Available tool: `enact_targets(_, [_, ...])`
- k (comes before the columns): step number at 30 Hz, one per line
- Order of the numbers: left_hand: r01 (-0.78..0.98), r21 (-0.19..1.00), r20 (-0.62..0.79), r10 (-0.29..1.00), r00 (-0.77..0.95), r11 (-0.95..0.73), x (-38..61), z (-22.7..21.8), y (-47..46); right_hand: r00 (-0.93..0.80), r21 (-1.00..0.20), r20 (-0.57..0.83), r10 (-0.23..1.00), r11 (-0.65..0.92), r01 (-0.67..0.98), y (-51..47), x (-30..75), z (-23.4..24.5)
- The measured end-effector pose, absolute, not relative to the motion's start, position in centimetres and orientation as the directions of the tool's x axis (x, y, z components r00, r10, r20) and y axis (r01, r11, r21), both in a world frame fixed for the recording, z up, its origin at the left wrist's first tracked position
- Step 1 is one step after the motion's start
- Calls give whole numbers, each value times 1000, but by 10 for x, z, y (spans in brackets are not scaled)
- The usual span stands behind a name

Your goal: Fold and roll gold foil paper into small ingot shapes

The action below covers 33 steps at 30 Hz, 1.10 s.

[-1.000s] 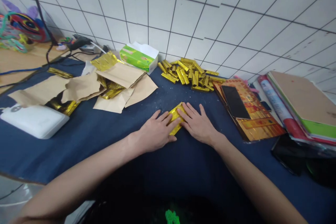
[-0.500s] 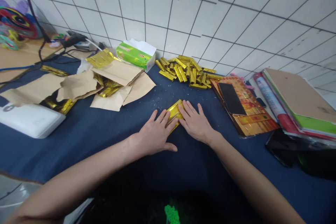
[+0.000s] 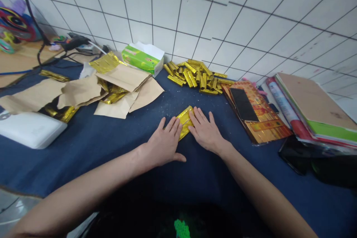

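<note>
Left hand and right hand: both open flat, fingers spread, pressing without gripping on a folded gold foil paper strip that lay between them on a navy cloth. Item looked light, thin, slippery and easily creased; best taken by its long edges. Nearby: a heap of gold foil sticks, brown kraft paper.

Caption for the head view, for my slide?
Left hand and right hand press gold foil on blue cloth, near a gold pile.
</note>
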<state>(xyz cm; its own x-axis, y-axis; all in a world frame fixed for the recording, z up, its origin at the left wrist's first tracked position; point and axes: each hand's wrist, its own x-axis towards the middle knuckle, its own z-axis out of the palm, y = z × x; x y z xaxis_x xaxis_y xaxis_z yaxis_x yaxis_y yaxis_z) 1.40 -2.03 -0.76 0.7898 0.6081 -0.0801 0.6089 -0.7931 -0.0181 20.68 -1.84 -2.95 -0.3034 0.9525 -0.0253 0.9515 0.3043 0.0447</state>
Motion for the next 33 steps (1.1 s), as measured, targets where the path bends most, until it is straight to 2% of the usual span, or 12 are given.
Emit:
enact_targets(7, [612,41,-30,611,791,-790,12,-8,-21,-294,20,-44,955,296,955,-18,208,-29])
enact_targets(15, [601,32,-30,601,799,-798,12,-12,-21,-298,-5,-67,952,299,954,-17,210,-29])
enact_targets(21, [531,47,4,532,847,-846,2,-18,-24,-285,-13,-59,957,285,958,-17,208,-30])
enact_targets(33, [535,39,-6,535,845,-844,-4,-17,-23,-275,-22,-50,960,274,961,-17,208,-30])
